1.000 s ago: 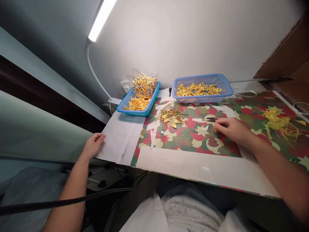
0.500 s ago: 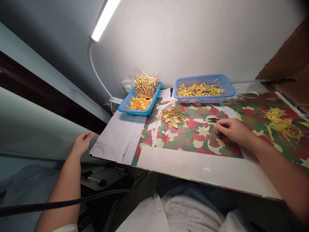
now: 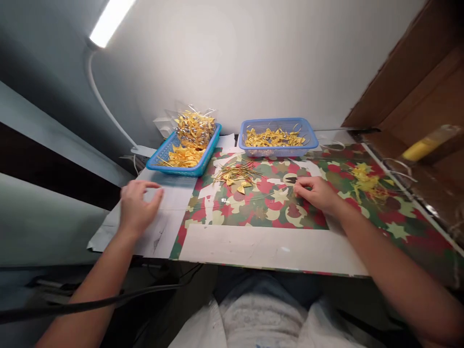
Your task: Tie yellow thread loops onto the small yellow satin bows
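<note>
My left hand (image 3: pixel 139 205) is over the white left part of the table, thumb and fingers apart, holding nothing I can see. Above the patterned table cover, my right hand (image 3: pixel 315 194) is closed, thumb and index finger pinched at the end of a thin thread (image 3: pixel 224 205). That thread runs left across the table towards my left hand. Dark blades of small snips (image 3: pixel 291 180) show just beyond my right fingers; whether the hand also grips them I cannot tell. Between the hands lie yellow bows (image 3: pixel 243 186) and a bundle of gold wire ties (image 3: pixel 237 170).
A blue basket (image 3: pixel 206 162) at back left holds yellow bows and a clear bag of them. Another blue basket (image 3: pixel 279 152) of bows stands at the back. Yellow scraps (image 3: pixel 368 183) lie right, beside a cardboard box (image 3: pixel 391 87). A lamp (image 3: pixel 110 21) leans over the left.
My left hand has come from beyond the table's left edge to above the white part, its fingers now spread. My right hand stays beside the snips. The view has turned rightwards.
</note>
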{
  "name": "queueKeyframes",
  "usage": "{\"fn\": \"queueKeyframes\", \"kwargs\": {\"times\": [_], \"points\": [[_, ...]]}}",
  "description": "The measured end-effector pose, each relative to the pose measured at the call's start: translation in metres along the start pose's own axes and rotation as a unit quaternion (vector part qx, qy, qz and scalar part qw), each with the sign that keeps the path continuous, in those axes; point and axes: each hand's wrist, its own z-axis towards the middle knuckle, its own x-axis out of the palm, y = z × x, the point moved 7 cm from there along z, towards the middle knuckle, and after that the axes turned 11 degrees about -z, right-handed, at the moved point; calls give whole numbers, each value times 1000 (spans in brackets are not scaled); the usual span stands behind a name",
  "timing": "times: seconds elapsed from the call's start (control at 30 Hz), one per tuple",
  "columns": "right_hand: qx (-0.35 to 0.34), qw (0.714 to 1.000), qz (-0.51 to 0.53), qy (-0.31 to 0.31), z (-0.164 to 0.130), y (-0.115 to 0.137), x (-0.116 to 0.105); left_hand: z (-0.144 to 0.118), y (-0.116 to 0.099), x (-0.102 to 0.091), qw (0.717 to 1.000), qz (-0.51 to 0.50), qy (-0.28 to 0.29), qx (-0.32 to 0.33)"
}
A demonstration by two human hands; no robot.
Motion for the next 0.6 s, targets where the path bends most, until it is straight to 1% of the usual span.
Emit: {"fn": "queueKeyframes", "kwargs": {"times": [0.07,0.13,0.2,0.27,0.33,0.4,0.5,0.6], "points": [[-10,1000,3,-6,0,4,-2,-4,-58,39,993,-57,59,84],[-18,1000,2,-13,0,6,-4,-13,-116,75,969,-123,127,172],[-27,999,7,-23,-1,7,-6,-21,-161,103,946,-160,172,222],[-38,999,14,-32,-1,8,-7,-28,-195,127,925,-185,213,256],[-47,998,20,-37,-1,10,-8,-31,-219,145,910,-200,241,272],[-55,998,24,-37,-2,12,-9,-30,-234,159,902,-210,258,276],[-65,997,29,-32,-2,16,-10,-25,-248,171,895,-221,273,274],[-71,996,36,-28,-2,18,-9,-20,-255,177,891,-227,283,274]]}}
